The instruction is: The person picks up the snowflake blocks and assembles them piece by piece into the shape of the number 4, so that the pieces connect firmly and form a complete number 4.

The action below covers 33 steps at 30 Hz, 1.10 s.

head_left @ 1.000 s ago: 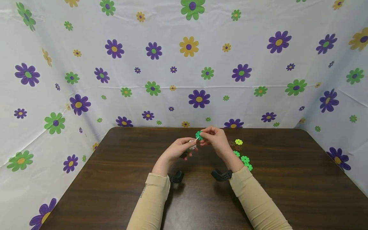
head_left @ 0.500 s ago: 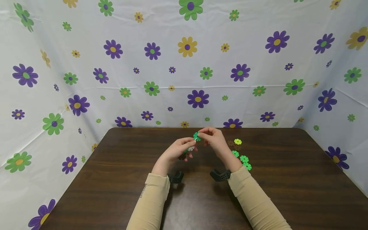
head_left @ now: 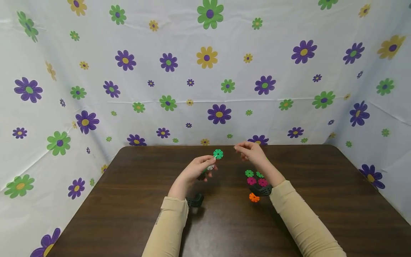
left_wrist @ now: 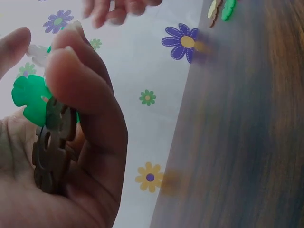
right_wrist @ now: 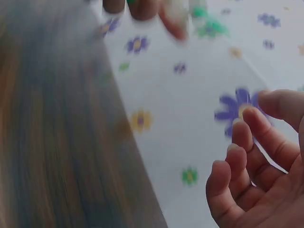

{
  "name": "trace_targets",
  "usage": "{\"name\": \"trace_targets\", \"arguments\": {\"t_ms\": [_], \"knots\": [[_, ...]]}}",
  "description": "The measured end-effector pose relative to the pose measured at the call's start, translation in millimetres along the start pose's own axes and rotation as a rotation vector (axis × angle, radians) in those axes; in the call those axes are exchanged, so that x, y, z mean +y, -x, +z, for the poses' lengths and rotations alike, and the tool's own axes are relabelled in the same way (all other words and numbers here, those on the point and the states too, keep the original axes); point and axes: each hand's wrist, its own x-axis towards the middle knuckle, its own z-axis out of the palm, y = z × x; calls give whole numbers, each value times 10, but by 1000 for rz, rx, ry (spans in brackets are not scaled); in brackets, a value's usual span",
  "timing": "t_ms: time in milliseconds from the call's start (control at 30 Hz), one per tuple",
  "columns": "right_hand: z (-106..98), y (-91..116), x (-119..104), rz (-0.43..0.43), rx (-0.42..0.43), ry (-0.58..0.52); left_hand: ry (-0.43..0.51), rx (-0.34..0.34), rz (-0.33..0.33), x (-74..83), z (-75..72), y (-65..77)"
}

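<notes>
My left hand (head_left: pixel 195 170) holds a chain of joined, notched flower-shaped discs above the table. At its upper end a green disc (head_left: pixel 218 154) stands out past the thumb, slotted to a white disc (head_left: pixel 210 167) partly covered by the fingers. Nearer the palm, the left wrist view shows another green disc (left_wrist: pixel 29 97) joined to a brown disc (left_wrist: pixel 50 147), with fingers curled around them. To the right of the chain, my right hand (head_left: pixel 253 154) hovers with nothing in it, its fingers loosely bent and the thumb apart from them in the right wrist view (right_wrist: pixel 256 161).
Loose discs lie on the dark wooden table (head_left: pixel 128 200) below the right wrist: green (head_left: pixel 249 173), pink (head_left: pixel 251 181) and orange (head_left: pixel 254 197) ones. The right forearm hides others. A flowered cloth (head_left: pixel 179 82) hangs behind the table.
My right hand has let go of the upper green disc and moved right. The pink and orange discs have come into view, while the right arm now covers the yellow and brown ones.
</notes>
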Motion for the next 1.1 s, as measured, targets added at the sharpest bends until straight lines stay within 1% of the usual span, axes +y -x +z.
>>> {"name": "trace_targets", "arguments": {"t_ms": [133,300,400,500,600,733,833,900,1100], "knots": [[-330,-73,138,36,-41,73,8,4,11,2,-26,23],[-739,-165,404,124,-89,182,8,12,10,23,-34,34],[-908,-176,532,157,-102,279,4,14,17,33,-36,43],[-1024,-175,629,163,-115,383,0,15,27,45,-42,54],[-1096,-176,689,155,-150,451,-4,22,30,49,-53,60],[-1109,-198,730,128,-224,490,-3,37,28,34,-78,68],[-1103,-210,727,107,-255,531,7,36,24,31,-88,70],[-1093,-217,721,87,-268,573,11,36,22,32,-93,72],[-1066,-267,742,37,-259,690,6,38,33,56,-113,81]]}}
